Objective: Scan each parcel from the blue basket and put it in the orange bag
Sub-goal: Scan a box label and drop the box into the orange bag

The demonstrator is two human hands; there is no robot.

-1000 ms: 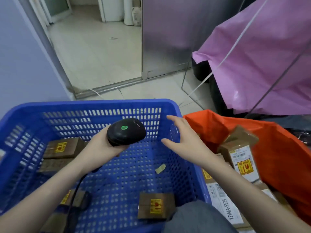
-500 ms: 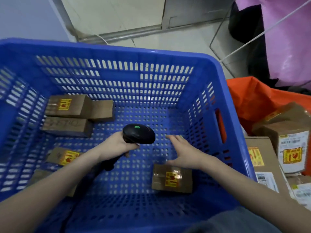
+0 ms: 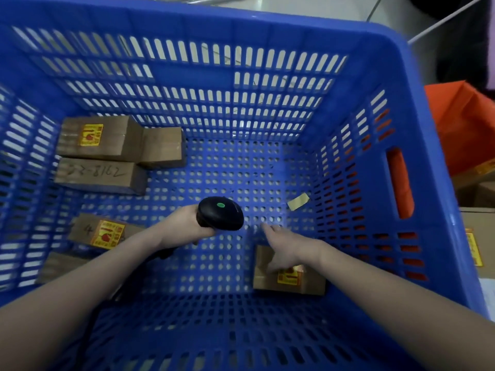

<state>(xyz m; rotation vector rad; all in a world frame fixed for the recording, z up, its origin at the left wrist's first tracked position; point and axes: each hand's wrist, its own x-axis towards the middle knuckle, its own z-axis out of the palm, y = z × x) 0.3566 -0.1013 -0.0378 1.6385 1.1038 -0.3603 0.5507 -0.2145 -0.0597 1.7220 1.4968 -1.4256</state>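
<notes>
The blue basket fills the view. Inside it, my left hand grips a black barcode scanner with a green light on top. My right hand reaches down with straight fingers and rests on the top of a small brown parcel with a yellow sticker, lying on the basket floor at the near right. Several more brown parcels lie at the left: two stacked at the far left, one with handwriting, one with a yellow sticker. The orange bag shows at the right edge.
A scrap of tape lies on the basket floor. Beyond the basket's right wall, cardboard parcels sit in the orange bag. A pale tiled floor shows past the far rim.
My head has leaned further over the basket. My right hand has dropped from above the small parcel onto its top. The scanner hand has stayed in about the same spot.
</notes>
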